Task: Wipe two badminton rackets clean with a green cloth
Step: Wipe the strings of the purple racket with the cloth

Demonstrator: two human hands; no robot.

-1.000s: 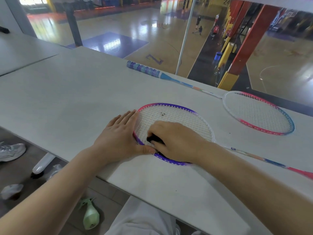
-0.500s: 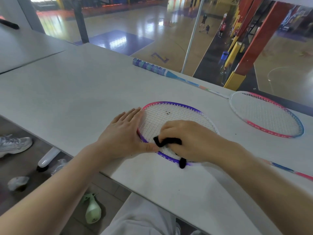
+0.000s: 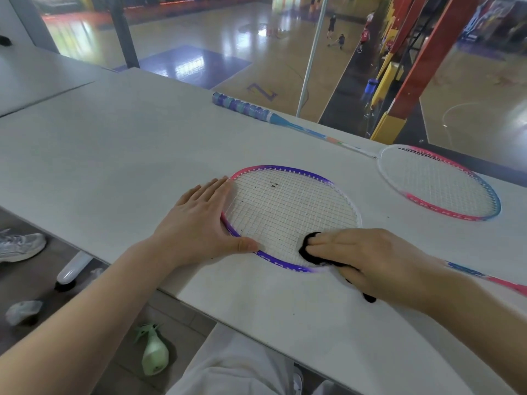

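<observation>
1. In the head view, the near racket [image 3: 288,218] lay flat on the grey counter [image 3: 114,166], its purple-and-pink head close to the near edge and its shaft running off to the right under the right forearm.
2. The left hand [image 3: 199,229] lay flat, fingers straight and together, pressing the left side of the frame, with the thumb touching the near rim.
3. The right hand [image 3: 368,258] pressed the cloth [image 3: 309,249] onto the strings at the near right of the head, fingers nearly straight over it. The cloth looked dark, almost black, rather than green. A tail of it stuck out below the palm, over the counter.
4. A few dark specks [image 3: 273,185] sat on the strings towards the far side, well apart from the cloth, so by my judgement this head was only partly wiped.
5. The far racket [image 3: 439,182] lay at the right, along the counter's far edge, white and pink, its blue-wrapped handle pointing left. Neither hand touched it.
6. Handling, as a judgement: the racket was probably light and would slide on the smooth counter, so pinning the frame suited it better than holding the thin shaft. The strings would give a little, so moderate pressure seemed enough. The cloth was soft and bunched easily under the fingers.
7. On the floor at the near left stood a pale green spray bottle [image 3: 154,354] and a shoe [image 3: 20,245].
</observation>
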